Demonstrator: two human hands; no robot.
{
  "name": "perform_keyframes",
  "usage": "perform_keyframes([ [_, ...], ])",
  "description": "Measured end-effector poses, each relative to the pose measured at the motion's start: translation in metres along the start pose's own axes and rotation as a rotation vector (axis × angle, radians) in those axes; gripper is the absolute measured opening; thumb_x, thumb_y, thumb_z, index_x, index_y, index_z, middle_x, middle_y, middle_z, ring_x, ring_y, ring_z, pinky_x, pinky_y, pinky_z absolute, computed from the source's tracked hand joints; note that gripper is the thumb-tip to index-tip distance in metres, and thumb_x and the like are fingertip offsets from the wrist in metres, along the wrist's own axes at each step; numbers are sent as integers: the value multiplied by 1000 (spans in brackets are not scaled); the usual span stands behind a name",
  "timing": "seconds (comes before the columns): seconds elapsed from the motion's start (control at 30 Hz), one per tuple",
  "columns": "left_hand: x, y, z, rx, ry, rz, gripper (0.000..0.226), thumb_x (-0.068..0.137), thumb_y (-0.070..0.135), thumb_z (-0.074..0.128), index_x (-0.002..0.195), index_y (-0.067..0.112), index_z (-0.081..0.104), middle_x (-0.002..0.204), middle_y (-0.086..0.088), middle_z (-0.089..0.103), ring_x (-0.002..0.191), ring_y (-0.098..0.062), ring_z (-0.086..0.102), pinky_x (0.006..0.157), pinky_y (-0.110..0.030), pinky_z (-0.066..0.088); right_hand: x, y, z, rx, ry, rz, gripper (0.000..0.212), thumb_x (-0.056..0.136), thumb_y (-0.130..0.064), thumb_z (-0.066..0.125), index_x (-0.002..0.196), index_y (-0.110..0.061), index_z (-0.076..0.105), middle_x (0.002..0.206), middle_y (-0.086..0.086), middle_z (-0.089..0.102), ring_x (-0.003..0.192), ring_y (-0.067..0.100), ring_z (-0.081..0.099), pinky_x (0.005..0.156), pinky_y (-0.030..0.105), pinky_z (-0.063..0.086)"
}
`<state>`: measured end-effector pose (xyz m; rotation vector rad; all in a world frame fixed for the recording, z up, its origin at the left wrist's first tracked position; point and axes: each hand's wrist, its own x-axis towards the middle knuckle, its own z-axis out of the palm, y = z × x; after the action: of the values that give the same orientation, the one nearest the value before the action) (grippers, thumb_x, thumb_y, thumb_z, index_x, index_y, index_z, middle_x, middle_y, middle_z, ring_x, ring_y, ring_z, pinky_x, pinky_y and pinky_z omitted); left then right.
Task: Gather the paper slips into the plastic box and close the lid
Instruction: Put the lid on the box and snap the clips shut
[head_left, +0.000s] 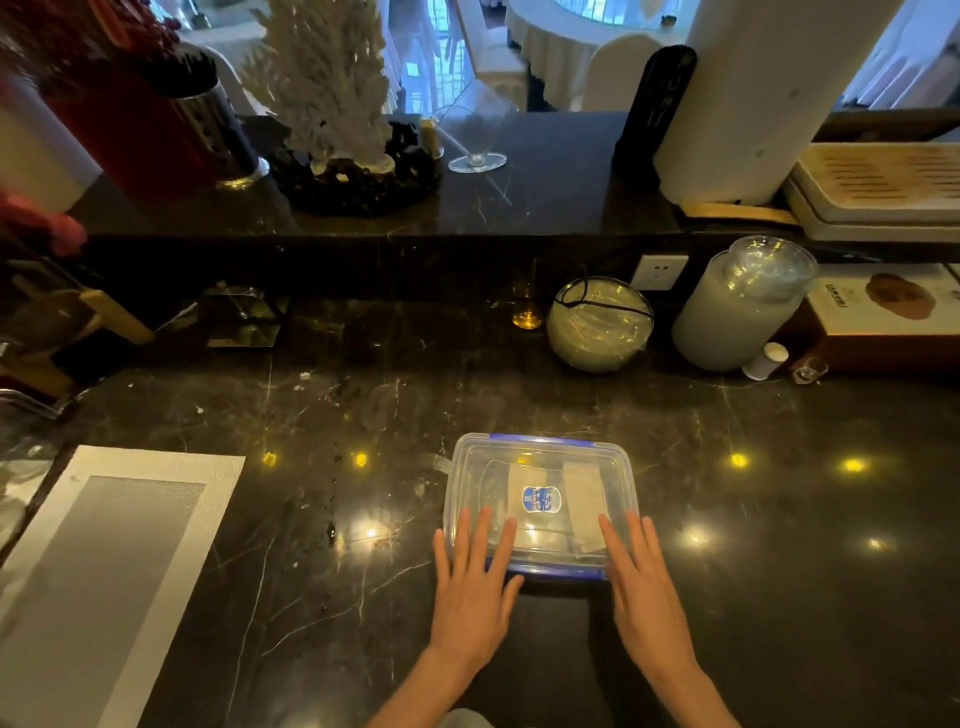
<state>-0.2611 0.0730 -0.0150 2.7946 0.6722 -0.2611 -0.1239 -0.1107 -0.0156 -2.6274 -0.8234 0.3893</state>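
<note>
A clear plastic box (540, 457) with blue clips sits on the dark marble counter, its transparent lid (483, 483) resting on top with a blue oval sticker in the middle. Pale paper slips (584, 493) show through the lid, inside the box. My left hand (475, 577) lies flat on the lid's near left corner, fingers spread. My right hand (641, 577) lies flat on the near right corner, fingers together. Neither hand grips anything.
A grey and white placemat (104, 571) lies at the left. Behind the box stand a covered glass bowl (600, 325), a stack of clear lids on a white cylinder (737, 306), a small amber glass (527, 312) and a raised ledge with decorations.
</note>
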Motion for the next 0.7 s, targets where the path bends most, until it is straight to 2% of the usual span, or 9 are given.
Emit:
perform_keyframes([
  [0.03,6,0,-1,9,5,-7,67,97,50,40,156,26,19,163,-11,15,149,-39,11,113,-60,8,6,-4,2,0,5,-41,77,95,-15,58,152,-35,11,161,-6,-1,152,23,-4,119,49,29],
  [0.07,12,-2,-2,14,17,-10,65,97,50,38,155,25,22,162,-12,19,148,-40,14,112,-60,13,12,-10,5,-3,-1,-77,73,96,-22,58,153,-33,13,162,-5,1,153,26,-5,121,50,23],
  [0.13,25,-15,-4,5,43,-13,64,97,50,33,155,26,20,163,-11,19,148,-38,17,112,-60,15,26,-23,11,-31,-31,-90,70,97,-48,44,156,-32,9,165,-2,-7,153,27,-15,121,47,3],
  [0.2,40,-33,-9,2,58,-15,66,97,52,32,156,29,14,164,-8,14,150,-36,14,113,-59,14,43,-36,18,-80,-41,-109,75,94,-60,31,157,-31,1,165,-1,-14,151,27,-21,118,45,-6],
  [0.3,65,-69,-18,-11,68,-30,67,98,55,32,156,34,6,165,-3,4,152,-28,-3,116,-59,7,76,-60,27,-183,-58,-172,73,94,-59,28,156,-37,-6,164,-1,-19,150,30,-25,119,49,-5],
  [0.4,94,-107,-28,-33,79,-43,65,99,58,23,153,41,-8,164,3,-15,150,-22,-21,120,-57,-4,115,-89,34,-177,-70,-209,73,98,-50,38,155,-41,-6,164,-2,-17,150,29,-24,120,51,-2],
  [0.53,135,-144,-46,-55,92,-71,64,98,59,18,152,42,-12,164,2,-18,149,-22,-24,120,-53,-10,172,-120,37,-177,-62,-251,69,99,-48,39,155,-42,-1,164,-4,-11,151,28,-18,121,51,3],
  [0.7,186,-169,-61,-71,111,-94,66,99,56,26,154,38,-4,164,-1,-14,149,-25,-19,117,-53,-12,231,-144,34,-200,-81,-257,69,99,-49,36,154,-43,-4,166,-3,-10,151,28,-20,122,51,0],
])
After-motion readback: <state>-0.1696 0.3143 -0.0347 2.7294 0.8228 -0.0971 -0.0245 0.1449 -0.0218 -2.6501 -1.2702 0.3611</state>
